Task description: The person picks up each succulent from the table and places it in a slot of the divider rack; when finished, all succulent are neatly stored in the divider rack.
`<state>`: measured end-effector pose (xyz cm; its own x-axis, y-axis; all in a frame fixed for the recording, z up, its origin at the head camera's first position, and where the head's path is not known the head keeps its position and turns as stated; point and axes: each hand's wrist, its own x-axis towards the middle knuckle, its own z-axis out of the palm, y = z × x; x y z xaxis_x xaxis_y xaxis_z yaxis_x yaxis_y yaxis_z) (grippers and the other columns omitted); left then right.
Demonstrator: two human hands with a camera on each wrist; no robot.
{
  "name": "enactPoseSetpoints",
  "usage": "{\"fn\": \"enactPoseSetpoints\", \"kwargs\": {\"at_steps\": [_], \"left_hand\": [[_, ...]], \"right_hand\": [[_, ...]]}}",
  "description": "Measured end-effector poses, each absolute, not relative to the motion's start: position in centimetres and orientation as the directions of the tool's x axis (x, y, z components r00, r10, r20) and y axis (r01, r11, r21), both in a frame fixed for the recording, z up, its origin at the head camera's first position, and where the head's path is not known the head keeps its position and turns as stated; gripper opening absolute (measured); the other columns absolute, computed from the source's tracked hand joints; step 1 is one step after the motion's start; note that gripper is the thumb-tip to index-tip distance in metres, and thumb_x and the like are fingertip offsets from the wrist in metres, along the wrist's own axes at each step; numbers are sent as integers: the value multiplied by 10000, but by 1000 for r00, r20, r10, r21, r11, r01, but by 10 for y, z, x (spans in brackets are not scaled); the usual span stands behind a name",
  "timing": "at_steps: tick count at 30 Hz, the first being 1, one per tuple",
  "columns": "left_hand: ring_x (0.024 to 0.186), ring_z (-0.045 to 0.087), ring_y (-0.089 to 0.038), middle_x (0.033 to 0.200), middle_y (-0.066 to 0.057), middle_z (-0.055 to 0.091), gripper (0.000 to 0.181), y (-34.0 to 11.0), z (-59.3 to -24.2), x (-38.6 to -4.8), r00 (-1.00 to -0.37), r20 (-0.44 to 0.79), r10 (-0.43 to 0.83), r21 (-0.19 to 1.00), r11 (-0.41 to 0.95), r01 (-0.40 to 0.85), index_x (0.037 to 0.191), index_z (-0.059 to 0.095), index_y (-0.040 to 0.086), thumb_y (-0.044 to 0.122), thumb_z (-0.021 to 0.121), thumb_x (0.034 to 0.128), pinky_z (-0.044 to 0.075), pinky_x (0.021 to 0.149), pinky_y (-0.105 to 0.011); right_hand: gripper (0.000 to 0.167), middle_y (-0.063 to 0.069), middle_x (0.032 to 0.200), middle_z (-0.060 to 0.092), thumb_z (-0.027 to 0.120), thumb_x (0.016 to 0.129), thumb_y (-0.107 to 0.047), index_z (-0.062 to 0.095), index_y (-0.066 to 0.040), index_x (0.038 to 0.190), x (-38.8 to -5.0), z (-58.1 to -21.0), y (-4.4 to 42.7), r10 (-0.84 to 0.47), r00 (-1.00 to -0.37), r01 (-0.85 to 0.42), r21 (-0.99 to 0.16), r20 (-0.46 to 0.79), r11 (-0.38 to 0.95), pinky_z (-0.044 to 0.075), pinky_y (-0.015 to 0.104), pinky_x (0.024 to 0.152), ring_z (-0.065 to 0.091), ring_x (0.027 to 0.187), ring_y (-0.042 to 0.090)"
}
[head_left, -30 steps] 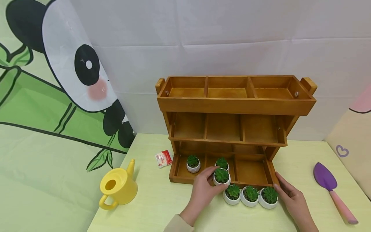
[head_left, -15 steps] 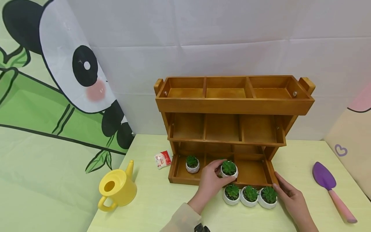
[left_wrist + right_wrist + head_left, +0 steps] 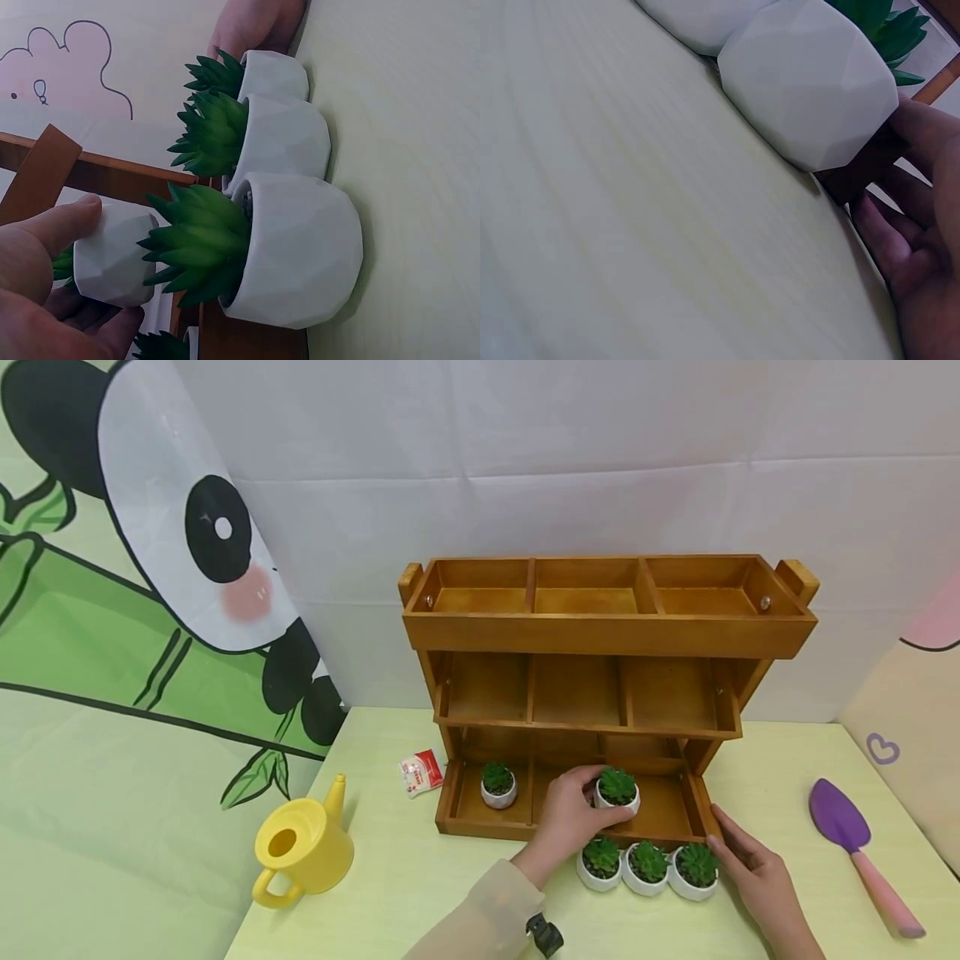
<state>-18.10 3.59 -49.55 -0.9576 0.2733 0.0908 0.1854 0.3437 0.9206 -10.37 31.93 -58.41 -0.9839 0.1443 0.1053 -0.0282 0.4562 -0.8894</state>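
While the right hand point(image 3: 765, 872) bears on the right front corner of the wooden shelf point(image 3: 611, 635), the left hand point(image 3: 573, 810) holds a potted succulent point(image 3: 617, 789) between thumb and fingers, spread no wider than the white pot. From above, the held plant covers the divider between the middle and right compartments of the bottom tier point(image 3: 480, 827); whether its base touches anything cannot be determined. The right hand's thumb lies at the front and its fingers at the outer side, lightly bent; it cannot be told if it grips or merely braces. One small succulent point(image 3: 498, 785) sits upright in the left compartment; the left hand hides part of the middle one. Three more succulents point(image 3: 647, 864) stand upright, close together, on the table point(image 3: 390, 902) just in front of the tier. The step in hand is judged to be setting the held pot into the bottom tier. The next move would call for carrying it rightward past the divider, lowering it level into the right compartment and releasing it, with the right hand steadying the shelf. The purple trowel point(image 3: 842, 817) and yellow watering can point(image 3: 311, 852) lie well apart from both hands.
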Motion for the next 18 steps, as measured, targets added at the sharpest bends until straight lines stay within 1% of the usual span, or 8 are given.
{"fn": "enactPoseSetpoints", "kwargs": {"at_steps": [5,8,10,12,16,18], "left_hand": [[1030,650,-46,1185,68,702,578,46,-497,-184,-961,61,270,899,404,170,1287,729,129,292,954,780,551,848,-191],[970,631,-30,1138,89,706,559,53,-496,-186,-961,58,269,876,448,178,1258,742,145,314,959,770,547,815,-193],[961,625,-33,1119,94,707,543,58,-495,-188,-960,65,272,857,477,193,1239,748,150,324,958,769,548,820,-207],[985,634,-50,1116,88,710,529,62,-495,-190,-960,64,273,845,497,198,1223,752,150,322,959,768,550,847,-223],[1105,642,-106,1182,67,710,554,72,-495,-193,-962,49,267,825,533,189,1257,745,149,324,953,775,548,924,-253],[1136,637,-120,1203,68,708,565,76,-497,-195,-964,44,261,819,543,184,1274,741,156,324,952,777,547,937,-259]], "right_hand": [[560,12,1558,464,614,1072,-331,469,-152,1582,-103,-583,318,149,-984,-21,-887,101,461,396,15,932,414,1213,-214],[559,-24,1541,473,619,1070,-325,473,-142,1579,-103,-582,318,152,-982,-25,-883,108,468,397,12,925,419,1203,-217],[552,-30,1534,478,623,1069,-312,481,-140,1574,-103,-583,319,154,-981,-32,-882,118,470,395,13,929,425,1202,-215],[545,-24,1538,478,624,1070,-299,484,-141,1573,-103,-584,319,152,-980,-41,-880,127,473,395,14,931,427,1205,-214],[542,-6,1544,476,623,1071,-293,483,-150,1574,-103,-585,319,147,-980,-49,-881,133,471,396,15,935,427,1214,-209],[543,1,1544,474,622,1071,-296,481,-150,1575,-103,-585,319,146,-980,-48,-881,132,471,397,16,934,426,1214,-208]]}}
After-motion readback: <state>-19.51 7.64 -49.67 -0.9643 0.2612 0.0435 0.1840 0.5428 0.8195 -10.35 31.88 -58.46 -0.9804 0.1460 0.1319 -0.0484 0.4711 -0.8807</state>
